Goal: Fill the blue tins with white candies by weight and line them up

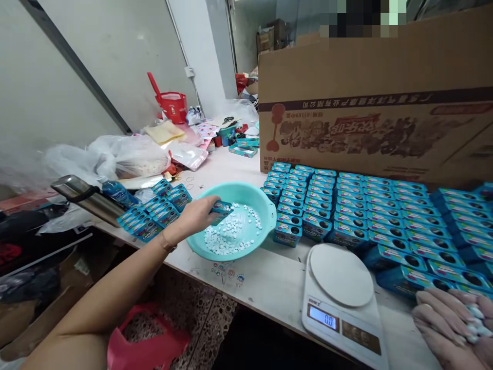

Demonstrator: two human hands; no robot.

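Observation:
My left hand is closed around a small blue box, held over a turquoise basin. Many small white pieces, like mints or gum, lie in the basin. At the lower right edge my right hand is cupped with its fingers curled, and several white pieces rest in it. Between the hands stands a white kitchen scale, its pan bare and its display reading 0.0. Rows of blue boxes with dark oval tops stand just beyond my right hand.
A large cardboard carton stands behind the box rows. Left of the basin are more blue boxes, a steel flask and a blue bottle. Plastic bags and a red bucket lie farther back. A pink stool is below.

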